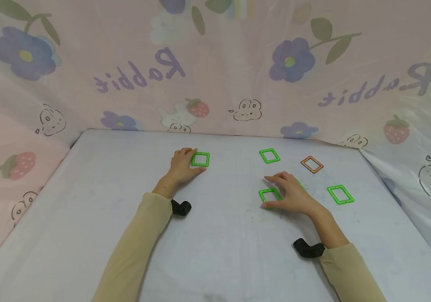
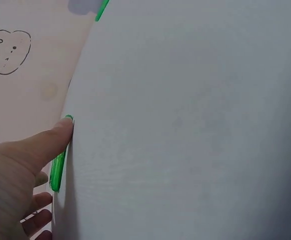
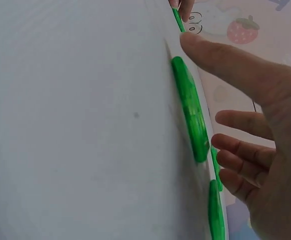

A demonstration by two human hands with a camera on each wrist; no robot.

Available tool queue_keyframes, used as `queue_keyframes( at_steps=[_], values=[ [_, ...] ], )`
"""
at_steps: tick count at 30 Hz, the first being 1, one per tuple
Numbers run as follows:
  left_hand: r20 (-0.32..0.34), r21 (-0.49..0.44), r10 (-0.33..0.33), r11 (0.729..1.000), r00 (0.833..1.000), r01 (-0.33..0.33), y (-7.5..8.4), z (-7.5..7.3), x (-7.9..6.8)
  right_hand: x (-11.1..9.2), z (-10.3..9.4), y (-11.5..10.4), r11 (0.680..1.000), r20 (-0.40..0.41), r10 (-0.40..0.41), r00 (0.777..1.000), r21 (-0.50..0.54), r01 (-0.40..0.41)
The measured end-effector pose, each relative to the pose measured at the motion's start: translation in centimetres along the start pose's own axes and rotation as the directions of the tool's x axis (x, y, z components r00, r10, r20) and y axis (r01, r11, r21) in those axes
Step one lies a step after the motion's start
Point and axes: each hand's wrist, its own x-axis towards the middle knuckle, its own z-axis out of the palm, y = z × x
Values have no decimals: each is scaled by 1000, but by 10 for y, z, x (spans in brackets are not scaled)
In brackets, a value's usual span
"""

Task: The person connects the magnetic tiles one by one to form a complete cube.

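In the head view, my left hand [image 1: 182, 165] holds a green square frame tile [image 1: 208, 160] at the back of the table, thumb along its near edge and index finger at its far left corner. The left wrist view shows the thumb on one end of that tile [image 2: 58, 172]. My right hand [image 1: 292, 195] is spread around another green frame tile [image 1: 268, 190], its thumb by the near edge and its fingers beyond the far edge. In the right wrist view, a gap shows between the thumb and this tile [image 3: 190, 110].
Another green tile [image 1: 270, 156] lies farther back, an orange one [image 1: 312, 164] to its right, and a green one [image 1: 340, 194] right of my right hand. A green edge [image 1: 299, 183] shows behind that hand. Printed fabric [image 1: 215, 84] hangs behind the white table [image 1: 215, 251].
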Motion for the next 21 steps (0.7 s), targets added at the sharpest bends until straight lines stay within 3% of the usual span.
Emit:
queue_keyframes(
  at_steps=[21],
  values=[
    [-59, -111, -18, 994, 998, 12, -2, 0, 0, -13, 1, 10, 994, 22, -94, 995, 57, 92]
  ],
)
